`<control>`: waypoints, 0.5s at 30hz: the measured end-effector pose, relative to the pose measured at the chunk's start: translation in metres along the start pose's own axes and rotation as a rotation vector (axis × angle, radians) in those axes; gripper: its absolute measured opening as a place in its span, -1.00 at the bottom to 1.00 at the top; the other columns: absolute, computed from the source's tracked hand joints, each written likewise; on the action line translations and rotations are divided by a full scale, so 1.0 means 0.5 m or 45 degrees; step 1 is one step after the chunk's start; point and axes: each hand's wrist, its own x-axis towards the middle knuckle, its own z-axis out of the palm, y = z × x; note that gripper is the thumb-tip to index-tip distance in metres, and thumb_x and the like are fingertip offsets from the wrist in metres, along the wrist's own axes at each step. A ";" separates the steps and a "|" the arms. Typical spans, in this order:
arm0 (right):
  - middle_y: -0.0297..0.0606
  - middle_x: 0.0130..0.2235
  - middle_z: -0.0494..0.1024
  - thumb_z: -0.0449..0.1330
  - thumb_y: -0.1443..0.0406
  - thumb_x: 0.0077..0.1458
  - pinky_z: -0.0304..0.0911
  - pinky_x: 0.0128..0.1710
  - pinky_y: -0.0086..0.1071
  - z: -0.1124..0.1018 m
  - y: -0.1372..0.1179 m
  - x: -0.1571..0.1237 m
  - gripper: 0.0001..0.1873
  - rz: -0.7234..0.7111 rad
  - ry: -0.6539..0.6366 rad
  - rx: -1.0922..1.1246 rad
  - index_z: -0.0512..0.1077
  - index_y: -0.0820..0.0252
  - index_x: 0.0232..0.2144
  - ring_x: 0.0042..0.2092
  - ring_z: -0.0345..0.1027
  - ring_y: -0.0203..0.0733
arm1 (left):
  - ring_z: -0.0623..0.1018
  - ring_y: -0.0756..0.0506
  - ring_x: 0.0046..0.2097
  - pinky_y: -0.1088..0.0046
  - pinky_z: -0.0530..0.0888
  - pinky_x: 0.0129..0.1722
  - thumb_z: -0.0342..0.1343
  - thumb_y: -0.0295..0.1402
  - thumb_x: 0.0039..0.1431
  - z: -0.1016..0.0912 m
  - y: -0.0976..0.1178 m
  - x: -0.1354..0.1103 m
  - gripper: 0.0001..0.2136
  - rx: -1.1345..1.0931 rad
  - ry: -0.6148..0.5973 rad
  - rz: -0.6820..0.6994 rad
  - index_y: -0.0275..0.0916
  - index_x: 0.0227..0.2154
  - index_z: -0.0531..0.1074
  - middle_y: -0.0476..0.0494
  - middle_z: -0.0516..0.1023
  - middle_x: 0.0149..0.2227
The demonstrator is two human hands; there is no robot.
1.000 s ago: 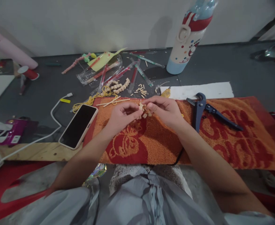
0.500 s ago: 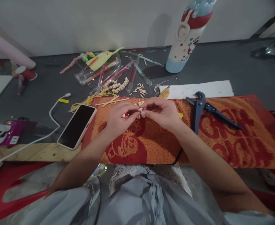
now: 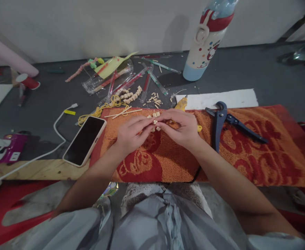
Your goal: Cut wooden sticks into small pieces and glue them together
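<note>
Over an orange and red towel, my left hand and my right hand meet fingertip to fingertip. Between them they pinch a small cluster of short pale wooden pieces. Both hands have thumb and fingers closed on it, and the fingers partly cover it. More short wooden pieces show just behind the fingertips, on the towel's far side. A yellow glue gun lies behind my right hand, partly hidden by it. Thin wooden sticks lie crossed beyond my left hand.
Blue cutters rest on the towel at right, by a white strip. A phone and white cable lie left. Behind are wooden chains, yellow cord, stick offcuts, wrapped tubes and a bottle.
The hands stay together in nearly the same place, with the fingers shifted slightly around the wooden cluster. The whole view has moved a little; other things lie as before.
</note>
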 end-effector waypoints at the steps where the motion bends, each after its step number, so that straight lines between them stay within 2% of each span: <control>1: -0.31 -0.33 0.66 0.27 0.23 0.13 0.42 -0.19 -0.30 0.000 0.000 0.000 -0.90 0.016 -0.004 -0.003 0.60 0.05 -0.34 -0.27 0.51 -0.22 | 0.63 0.00 -0.28 0.50 0.54 -0.27 0.15 -0.36 0.23 0.000 0.000 0.000 -0.86 0.008 -0.014 -0.020 -0.21 -0.22 0.58 -0.11 0.67 -0.27; 7: -0.29 -0.33 0.66 0.29 0.22 0.11 0.41 -0.17 -0.29 -0.001 0.001 0.001 -0.90 0.059 -0.032 0.039 0.61 0.06 -0.35 -0.27 0.52 -0.21 | 0.61 -0.01 -0.30 0.47 0.51 -0.28 0.14 -0.31 0.23 -0.002 0.001 -0.001 -0.86 -0.006 -0.070 -0.126 -0.21 -0.28 0.57 -0.11 0.66 -0.32; 15: -0.27 -0.34 0.66 0.32 0.23 0.08 0.41 -0.23 -0.31 -0.001 0.003 0.003 -0.90 0.127 -0.030 0.187 0.60 0.11 -0.36 -0.30 0.51 -0.24 | 0.59 0.03 -0.37 0.53 0.47 -0.35 0.23 -0.35 0.16 0.001 0.006 0.008 -0.93 -0.112 0.032 -0.105 -0.22 -0.34 0.56 -0.07 0.65 -0.38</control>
